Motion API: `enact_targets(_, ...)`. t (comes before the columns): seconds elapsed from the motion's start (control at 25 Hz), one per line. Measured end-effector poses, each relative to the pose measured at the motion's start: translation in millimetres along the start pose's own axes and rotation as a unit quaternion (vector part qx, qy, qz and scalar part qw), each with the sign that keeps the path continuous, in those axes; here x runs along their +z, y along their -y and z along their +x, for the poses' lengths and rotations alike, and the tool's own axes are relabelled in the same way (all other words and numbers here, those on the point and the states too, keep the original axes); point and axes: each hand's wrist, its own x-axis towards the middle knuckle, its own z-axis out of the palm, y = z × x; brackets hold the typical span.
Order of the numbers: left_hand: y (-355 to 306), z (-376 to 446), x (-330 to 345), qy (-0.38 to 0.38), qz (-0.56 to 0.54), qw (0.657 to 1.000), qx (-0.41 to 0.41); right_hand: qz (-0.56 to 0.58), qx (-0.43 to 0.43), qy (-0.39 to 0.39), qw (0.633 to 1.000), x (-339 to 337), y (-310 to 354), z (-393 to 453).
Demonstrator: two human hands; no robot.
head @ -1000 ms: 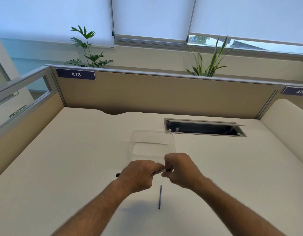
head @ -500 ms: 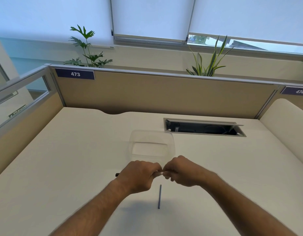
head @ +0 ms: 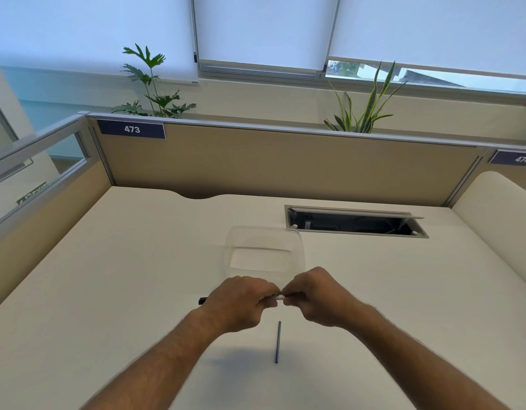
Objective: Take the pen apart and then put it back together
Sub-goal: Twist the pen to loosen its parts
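A person's left hand point(head: 241, 303) is curling around a pen point(head: 272, 298) above a cream desk point(head: 108, 291), the dark end of the pen sticking out past the outer side of that fist and a short white stretch of barrel showing in the narrow gap between the two hands. The right hand point(head: 316, 298) is pinching the other end of the same pen, its fingers folded over whatever part lies beneath them, so the piece it is gripping is staying hidden. Both fists are nearly touching knuckle to knuckle, with the bare forearms reaching in from the near edge. Directly below the gap between the hands, a thin dark refill point(head: 277, 342) is lying loose on the desk, running toward the person and well apart from either hand. Just beyond the hands, a clear plastic container point(head: 264, 253) is sitting open on the desk, its near rim passing behind the knuckles. Farther out and to the right of the right hand, a cable hatch point(head: 355, 221) is standing open in the desktop. A tan partition point(head: 285, 164) is closing off the far side, carrying a label reading 473 point(head: 131, 129) beyond the left hand and another reading 474 point(head: 515, 158) beyond the right, with two potted plants rising behind it
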Motion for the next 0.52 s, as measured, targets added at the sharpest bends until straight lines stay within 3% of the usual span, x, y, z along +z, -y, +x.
enact_targets(0.16, 0.9, 4.9, -4.7, 0.026, -0.033, 0.999, -0.016, -0.037, -0.058, -0.038, 0.997, 2.0, -1.1, -3.6)
enact_targets(0.52, 2.9, 4.1, -8.9, 0.056, -0.101, 0.993, -0.03, -0.053, -0.101, -0.089, 0.989, 0.1, 0.3, -11.3)
